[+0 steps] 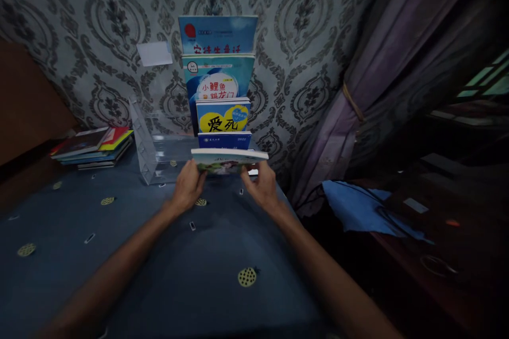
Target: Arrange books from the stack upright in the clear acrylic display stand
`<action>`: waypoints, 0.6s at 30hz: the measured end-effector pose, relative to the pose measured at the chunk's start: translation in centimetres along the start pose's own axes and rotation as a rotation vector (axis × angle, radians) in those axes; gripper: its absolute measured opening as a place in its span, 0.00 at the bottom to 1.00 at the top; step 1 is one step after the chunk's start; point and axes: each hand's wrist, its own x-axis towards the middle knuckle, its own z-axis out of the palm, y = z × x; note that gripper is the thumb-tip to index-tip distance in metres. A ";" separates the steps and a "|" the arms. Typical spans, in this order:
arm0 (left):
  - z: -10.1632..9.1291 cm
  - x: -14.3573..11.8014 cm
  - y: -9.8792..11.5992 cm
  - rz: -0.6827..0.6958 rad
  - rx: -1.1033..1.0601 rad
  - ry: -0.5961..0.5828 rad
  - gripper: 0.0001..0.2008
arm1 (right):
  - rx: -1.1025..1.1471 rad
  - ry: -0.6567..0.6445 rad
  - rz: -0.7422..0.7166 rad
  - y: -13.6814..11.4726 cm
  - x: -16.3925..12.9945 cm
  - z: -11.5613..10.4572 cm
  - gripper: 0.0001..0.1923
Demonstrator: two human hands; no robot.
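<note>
Between my hands is a thin book (222, 161) with a pale top edge and a green picture on its cover, tilted at the front of a clear stepped rack (170, 151). My left hand (187, 185) grips its left end, and my right hand (262, 183) its right end. Behind it several books stand in rising tiers: a dark blue book (225, 141), a blue book with a yellow shape (222, 116), a teal book (218, 77), and a tall blue book (218, 32) at the back. The rack's base behind the held book is hidden.
A stack of books and booklets (95, 145) lies at the left on the dark blue patterned tablecloth (151, 275). A white card (155, 54) shows above the rack's left side. A tied purple curtain (350, 90) hangs at the right, near a blue cloth (358, 206) and dark cables.
</note>
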 end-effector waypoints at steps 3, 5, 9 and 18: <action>-0.1 1.7 -0.2 -0.037 0.043 0.019 0.10 | 0.019 0.022 -0.014 0.4 2.0 0.3 0.07; -0.1 2.5 -0.3 -0.048 0.057 0.019 0.10 | 0.046 0.020 -0.018 0.7 3.1 0.5 0.09; 0.0 3.4 -0.6 -0.067 0.064 0.024 0.10 | 0.093 0.002 -0.028 1.2 4.4 0.8 0.10; 0.9 3.3 -1.2 -0.141 0.034 -0.058 0.07 | 0.076 -0.132 0.028 3.0 4.7 1.4 0.12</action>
